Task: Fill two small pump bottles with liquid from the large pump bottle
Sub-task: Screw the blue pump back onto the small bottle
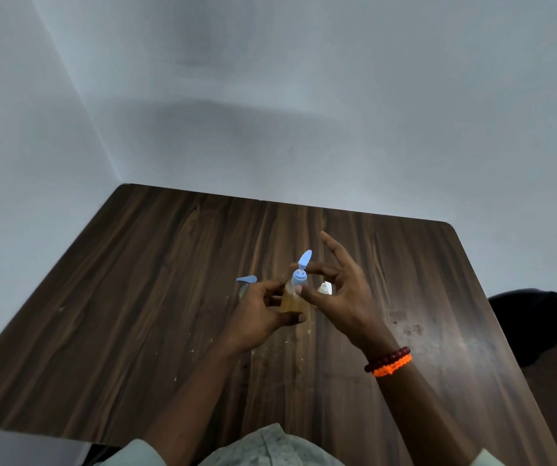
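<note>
Now both hands (263, 314) (341, 290) grip small bottle (292, 297).

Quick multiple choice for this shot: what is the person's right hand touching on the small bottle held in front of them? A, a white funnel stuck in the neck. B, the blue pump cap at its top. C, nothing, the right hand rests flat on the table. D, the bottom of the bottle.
B: the right hand pinches the blue pump cap with thumb and finger, while the left hand grips the amber-filled small bottle by its body above the table.
</note>
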A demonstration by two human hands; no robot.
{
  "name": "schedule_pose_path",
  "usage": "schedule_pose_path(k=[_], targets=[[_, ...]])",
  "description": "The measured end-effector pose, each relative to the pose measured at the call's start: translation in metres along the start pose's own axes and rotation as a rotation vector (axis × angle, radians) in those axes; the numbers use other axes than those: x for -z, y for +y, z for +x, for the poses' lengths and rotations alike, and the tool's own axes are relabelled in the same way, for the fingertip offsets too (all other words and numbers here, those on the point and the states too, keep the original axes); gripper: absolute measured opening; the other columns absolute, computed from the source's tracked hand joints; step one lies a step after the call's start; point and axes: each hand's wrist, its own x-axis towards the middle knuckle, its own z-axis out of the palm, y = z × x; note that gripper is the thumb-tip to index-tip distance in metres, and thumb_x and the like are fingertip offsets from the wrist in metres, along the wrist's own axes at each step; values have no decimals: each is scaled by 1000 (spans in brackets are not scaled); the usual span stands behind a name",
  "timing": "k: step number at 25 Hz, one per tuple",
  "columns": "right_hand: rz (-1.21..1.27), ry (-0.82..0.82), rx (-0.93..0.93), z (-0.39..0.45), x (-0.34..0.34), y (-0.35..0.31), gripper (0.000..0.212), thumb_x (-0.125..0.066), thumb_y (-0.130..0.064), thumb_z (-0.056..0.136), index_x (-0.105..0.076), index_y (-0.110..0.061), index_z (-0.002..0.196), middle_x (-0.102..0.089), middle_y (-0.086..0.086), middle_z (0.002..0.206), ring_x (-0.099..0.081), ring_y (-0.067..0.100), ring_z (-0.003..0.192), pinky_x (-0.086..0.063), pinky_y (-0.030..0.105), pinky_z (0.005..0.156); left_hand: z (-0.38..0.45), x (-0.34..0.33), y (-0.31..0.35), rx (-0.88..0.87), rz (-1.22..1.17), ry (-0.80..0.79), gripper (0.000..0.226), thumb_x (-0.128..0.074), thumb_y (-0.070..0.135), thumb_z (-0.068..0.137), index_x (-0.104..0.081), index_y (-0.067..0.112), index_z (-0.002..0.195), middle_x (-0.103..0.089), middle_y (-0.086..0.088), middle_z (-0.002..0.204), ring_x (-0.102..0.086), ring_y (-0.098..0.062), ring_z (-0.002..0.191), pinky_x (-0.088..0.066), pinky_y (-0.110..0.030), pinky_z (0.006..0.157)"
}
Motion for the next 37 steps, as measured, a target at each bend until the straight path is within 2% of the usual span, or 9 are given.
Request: schedule_pose_path(k=[4,6,10,15,19,24,27,31,37], targets=[[-76,50,11,-2,-9,1,103,-95,-42,68,-35,-34,152,-66,-2,99,-67,11,92,-54,21,79,0,-2,0,-20,8,-30,53,-86,4,80,-73,30,124,-78,9,119,-73,-12,113,-64,-31,87],[-41,14,-7,-3,-8,1,114,-93,-44,69,-24,-32,159,-70,-5,117,-68,9,108,-54,19,91,1,-4,-1,-15,5,-20,53,-87,4,79,-74,26,125,-79,8,117,-74,-14,113,-64,-28,86],[114,35,-8,-2,-2,1,88,-90,-28,78,-43,-26,152,-79,-5,107,-74,14,108,-49,59,107,1,0,-3,-8,29,-5,65,-91,16,76,-67,28,135,-76,9,123,-71,-12,115,-61,-42,99],[28,55,-6,-2,-6,-1,90,-90,-30,77,-41,-26,152,-76,-7,108,-70,9,111,-54,36,102,1,-1,-1,-20,28,-11,61,-90,14,77,-69,28,133,-74,11,127,-70,-7,115,-60,-34,97],[61,1,10,-2,-1,-7,65,-88,-17,81,-58,-13,139,-81,-1,107,-74,10,110,-49,35,109,0,1,-1,-14,32,12,62,-90,14,77,-67,33,132,-75,15,116,-71,-2,108,-57,-21,85],[-32,144,91,-4,-11,-7,43,-92,-12,74,-69,-8,110,-79,2,100,-77,8,91,-62,23,86,-2,-6,-2,-38,27,30,55,-88,3,77,-70,36,117,-77,10,102,-73,4,92,-57,-11,70],[-65,169,118,-5,-18,-4,47,-91,-16,77,-67,-10,117,-79,0,104,-76,8,97,-62,32,90,2,-9,-6,-23,10,45,50,-85,2,81,-69,31,119,-76,8,104,-71,11,92,-56,-7,68],[4,69,11,-10,3,14,74,-82,-36,86,-48,-21,150,-71,-9,130,-64,3,124,-52,24,103,13,-15,-29,17,4,115,56,-90,6,76,-71,28,123,-79,6,111,-75,-8,106,-61,-18,82],[-127,333,-423,-3,46,108,48,-71,-6,92,-58,-17,137,-68,5,119,-68,23,110,-57,24,78,30,-35,-75,185,131,201,57,-92,7,72,-68,16,123,-76,6,112,-71,-13,106,-57,-35,97]])
